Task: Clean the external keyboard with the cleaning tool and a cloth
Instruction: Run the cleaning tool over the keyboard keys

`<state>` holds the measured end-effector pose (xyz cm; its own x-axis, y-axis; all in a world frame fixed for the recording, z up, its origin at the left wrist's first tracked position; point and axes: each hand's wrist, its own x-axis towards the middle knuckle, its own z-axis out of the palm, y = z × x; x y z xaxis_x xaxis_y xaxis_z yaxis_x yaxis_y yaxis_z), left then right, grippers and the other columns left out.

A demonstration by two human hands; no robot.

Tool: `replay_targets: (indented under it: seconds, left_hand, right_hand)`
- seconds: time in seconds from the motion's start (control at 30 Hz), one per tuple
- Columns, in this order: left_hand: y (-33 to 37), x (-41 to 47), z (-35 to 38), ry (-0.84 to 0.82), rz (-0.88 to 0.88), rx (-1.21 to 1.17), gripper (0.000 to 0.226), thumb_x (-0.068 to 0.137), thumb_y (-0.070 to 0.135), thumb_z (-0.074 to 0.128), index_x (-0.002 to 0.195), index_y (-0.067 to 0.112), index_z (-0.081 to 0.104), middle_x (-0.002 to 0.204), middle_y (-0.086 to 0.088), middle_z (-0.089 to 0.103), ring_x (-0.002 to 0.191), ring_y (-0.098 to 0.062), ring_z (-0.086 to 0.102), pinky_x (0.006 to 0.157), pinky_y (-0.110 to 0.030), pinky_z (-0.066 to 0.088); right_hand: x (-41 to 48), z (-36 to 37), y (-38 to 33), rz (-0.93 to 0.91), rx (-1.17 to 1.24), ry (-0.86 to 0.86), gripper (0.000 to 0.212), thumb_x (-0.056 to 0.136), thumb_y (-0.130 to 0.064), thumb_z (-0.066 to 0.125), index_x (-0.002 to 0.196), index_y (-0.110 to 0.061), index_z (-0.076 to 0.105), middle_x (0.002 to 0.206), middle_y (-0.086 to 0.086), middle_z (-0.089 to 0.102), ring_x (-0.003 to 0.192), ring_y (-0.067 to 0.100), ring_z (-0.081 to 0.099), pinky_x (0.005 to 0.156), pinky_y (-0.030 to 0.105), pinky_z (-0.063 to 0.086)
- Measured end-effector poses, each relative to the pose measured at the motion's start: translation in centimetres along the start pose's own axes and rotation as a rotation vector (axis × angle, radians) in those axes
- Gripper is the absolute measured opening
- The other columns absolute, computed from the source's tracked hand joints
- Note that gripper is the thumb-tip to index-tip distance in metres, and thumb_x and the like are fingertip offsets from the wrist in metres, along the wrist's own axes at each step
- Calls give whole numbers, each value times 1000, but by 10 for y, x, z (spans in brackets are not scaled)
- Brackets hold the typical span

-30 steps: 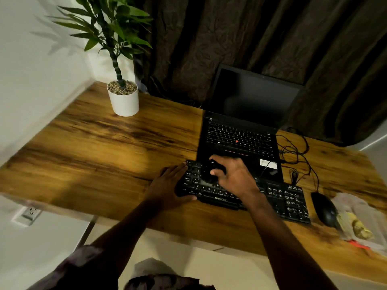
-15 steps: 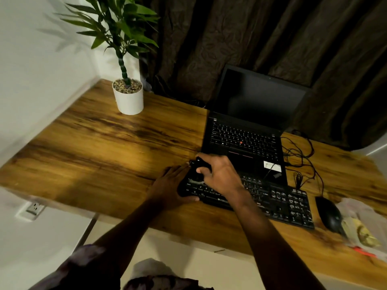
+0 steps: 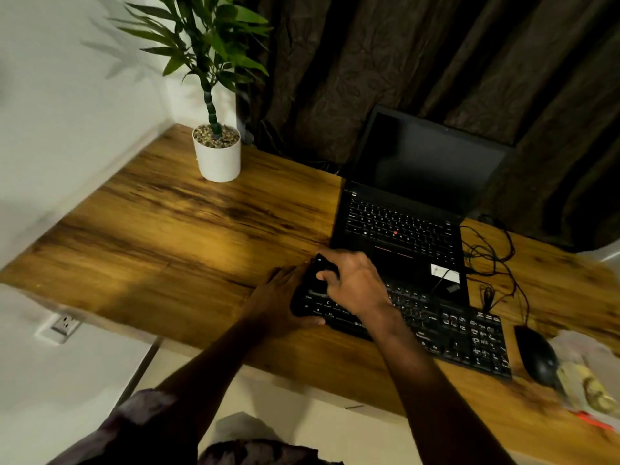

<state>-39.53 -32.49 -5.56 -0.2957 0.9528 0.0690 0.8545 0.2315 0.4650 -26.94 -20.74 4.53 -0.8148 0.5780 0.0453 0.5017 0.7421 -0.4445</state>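
Right hand [image 3: 355, 285] clenched on dark cleaning tool [image 3: 318, 275] over keyboard [image 3: 436, 327] at the desk's [image 3: 167, 236] near edge; left hand [image 3: 278, 297] spread, bracing its left end. Risk: hard strokes could skid the keyboard or pop keycaps.

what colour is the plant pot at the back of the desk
White, plain; the plant pot shows clearly in the head view.

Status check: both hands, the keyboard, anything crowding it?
Right hand shut on black cleaning tool, working left end of keyboard. Left hand flat, bracing keyboard's left edge. Laptop close behind, mouse to the right.
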Motion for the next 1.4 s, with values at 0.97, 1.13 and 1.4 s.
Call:
replay_targets:
  seconds: [0.97, 1.13, 1.4]
  left_hand:
    - [10, -4, -16, -71, -56, -99, 118, 73, 74, 69, 160, 23, 7, 161, -1, 29, 147, -22, 21, 121, -38, 13]
    - [8, -3, -12, -47, -44, -69, 117, 72, 78, 66, 159, 21, 13, 160, 1, 33, 144, -21, 29, 121, -38, 16]
    - [-7, 4, 6, -55, -108, -57, 127, 60, 100, 46, 158, 31, 4, 157, 4, 37, 144, -23, 32, 119, -48, 28]
  right_hand:
    - [-25, -23, 25, 125, 2, -46, 47, 91, -26, 69, 136, -28, 56, 123, 6, 66, 76, 11, 60, 85, 36, 59]
    - [-16, -1, -1, 3, 119, -24, 33, 89, -22, 69, 119, -32, 62, 111, -3, 71, 104, 13, 65, 89, 35, 57]
    - [-23, -14, 15, 41, 16, -48, 41, 90, -22, 69, 130, -30, 60, 123, 1, 66, 101, 19, 66, 88, 40, 58]
